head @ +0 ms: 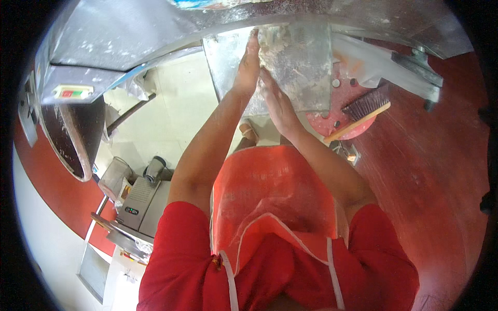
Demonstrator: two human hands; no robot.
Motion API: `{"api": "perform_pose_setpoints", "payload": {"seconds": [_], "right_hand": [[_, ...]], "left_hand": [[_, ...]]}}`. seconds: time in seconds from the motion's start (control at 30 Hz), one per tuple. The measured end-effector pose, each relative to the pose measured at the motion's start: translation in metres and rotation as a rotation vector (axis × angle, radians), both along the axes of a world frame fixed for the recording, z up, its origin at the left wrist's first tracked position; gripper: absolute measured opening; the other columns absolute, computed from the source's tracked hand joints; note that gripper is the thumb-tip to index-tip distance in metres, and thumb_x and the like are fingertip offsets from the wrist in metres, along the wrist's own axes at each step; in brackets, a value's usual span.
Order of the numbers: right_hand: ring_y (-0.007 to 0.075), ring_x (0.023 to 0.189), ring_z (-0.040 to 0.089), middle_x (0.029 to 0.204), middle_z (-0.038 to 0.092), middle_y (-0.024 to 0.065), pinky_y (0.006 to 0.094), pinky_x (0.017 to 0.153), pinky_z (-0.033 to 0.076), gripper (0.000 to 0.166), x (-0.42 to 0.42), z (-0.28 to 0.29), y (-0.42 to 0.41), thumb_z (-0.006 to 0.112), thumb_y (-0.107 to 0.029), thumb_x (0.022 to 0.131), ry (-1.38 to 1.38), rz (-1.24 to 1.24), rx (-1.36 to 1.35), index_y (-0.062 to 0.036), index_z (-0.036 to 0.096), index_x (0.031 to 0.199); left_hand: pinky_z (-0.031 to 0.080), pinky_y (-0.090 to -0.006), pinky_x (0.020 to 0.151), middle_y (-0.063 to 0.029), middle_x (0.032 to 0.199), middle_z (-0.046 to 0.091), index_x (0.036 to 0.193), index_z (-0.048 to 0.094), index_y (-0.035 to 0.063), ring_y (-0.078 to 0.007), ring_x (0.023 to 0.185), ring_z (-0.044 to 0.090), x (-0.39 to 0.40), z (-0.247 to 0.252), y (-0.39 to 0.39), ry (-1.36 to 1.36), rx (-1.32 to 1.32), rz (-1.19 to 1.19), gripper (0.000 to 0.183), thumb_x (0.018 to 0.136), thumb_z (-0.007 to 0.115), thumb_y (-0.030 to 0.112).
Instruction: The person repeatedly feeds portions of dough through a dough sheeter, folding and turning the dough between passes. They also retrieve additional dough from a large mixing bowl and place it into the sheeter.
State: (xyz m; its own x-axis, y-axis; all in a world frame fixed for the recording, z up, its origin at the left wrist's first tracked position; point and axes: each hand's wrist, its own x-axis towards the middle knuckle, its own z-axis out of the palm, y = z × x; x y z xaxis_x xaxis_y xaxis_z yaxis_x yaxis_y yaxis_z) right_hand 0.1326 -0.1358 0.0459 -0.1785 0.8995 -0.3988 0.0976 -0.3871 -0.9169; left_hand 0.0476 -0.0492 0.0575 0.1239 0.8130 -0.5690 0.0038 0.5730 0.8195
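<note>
Both of my hands reach forward over a metal plate (307, 74) dusted with pale powder. My left hand (249, 66) extends with its fingers together, pointing away from me, edge-on to the camera. Close beside it, a little nearer to me, is my right hand (277, 101), its fingertips near the left wrist or palm; whether they touch is unclear. No object shows in either hand. A brush (360, 116) with dark bristles and a wooden handle lies to the right on a red round stool top (342, 112). I wear a powder-dusted red apron (272, 175).
Above the plate runs the floured metal body of a machine (128, 35), with a red and green switch (73, 92) at left. A dark open bin (72, 136) stands below it. A grey metal appliance (142, 198) is at lower left. Plastic sheeting (362, 58) hangs at right.
</note>
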Motion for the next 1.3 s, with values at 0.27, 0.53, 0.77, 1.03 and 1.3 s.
{"api": "perform_pose_setpoints", "payload": {"seconds": [0.27,0.53,0.77,1.03,1.3], "right_hand": [[0.0350,0.129,0.026,0.140,0.026,0.0193,0.0469,0.105,0.019,0.091,0.049,-0.091,-0.016,0.071,-0.043,0.065,-0.951,0.243,0.514,0.0004,0.029,0.133],[0.0345,0.112,0.046,0.129,0.042,0.0187,0.0436,0.096,0.033,0.060,-0.031,-0.111,0.110,0.055,-0.036,0.080,-1.084,-0.227,0.508,-0.0009,0.039,0.126],[0.0270,0.126,0.036,0.135,0.040,0.0035,0.0420,0.106,0.027,0.046,0.018,-0.109,0.041,0.050,-0.018,0.085,-1.133,0.507,0.856,-0.0154,0.041,0.130],[0.0360,0.105,0.049,0.117,0.051,0.0195,0.0444,0.089,0.038,0.041,0.030,-0.102,0.109,0.060,-0.026,0.080,-0.759,-0.549,0.549,-0.0017,0.051,0.111],[0.0380,0.119,0.038,0.128,0.041,0.0232,0.0414,0.101,0.031,0.060,0.041,-0.079,0.164,0.060,-0.019,0.075,-0.891,-0.285,0.477,0.0024,0.039,0.126]], "left_hand": [[0.024,-0.0440,0.104,-0.0213,0.137,0.031,0.134,0.029,0.0001,-0.0347,0.126,0.031,-0.064,-0.090,0.001,0.849,0.447,-0.117,0.053,0.090,0.044,0.026],[0.023,-0.0360,0.104,-0.0185,0.135,0.036,0.132,0.033,-0.0009,-0.0303,0.126,0.032,-0.041,-0.093,-0.006,0.426,0.513,0.060,0.052,0.091,0.042,0.029],[0.030,-0.0374,0.101,-0.0184,0.129,0.042,0.133,0.036,0.0071,-0.0284,0.121,0.040,-0.082,-0.055,-0.022,0.535,0.210,-0.327,0.054,0.086,0.052,0.029],[0.041,-0.0444,0.085,-0.0196,0.096,0.059,0.109,0.054,-0.0001,-0.0381,0.092,0.055,-0.076,-0.056,0.052,1.140,1.036,-0.201,0.056,0.068,0.073,0.033],[0.045,-0.0377,0.075,-0.0157,0.100,0.058,0.106,0.052,0.0013,-0.0284,0.088,0.057,-0.032,-0.066,0.079,1.112,0.600,-0.432,0.045,0.074,0.065,0.029]]}}
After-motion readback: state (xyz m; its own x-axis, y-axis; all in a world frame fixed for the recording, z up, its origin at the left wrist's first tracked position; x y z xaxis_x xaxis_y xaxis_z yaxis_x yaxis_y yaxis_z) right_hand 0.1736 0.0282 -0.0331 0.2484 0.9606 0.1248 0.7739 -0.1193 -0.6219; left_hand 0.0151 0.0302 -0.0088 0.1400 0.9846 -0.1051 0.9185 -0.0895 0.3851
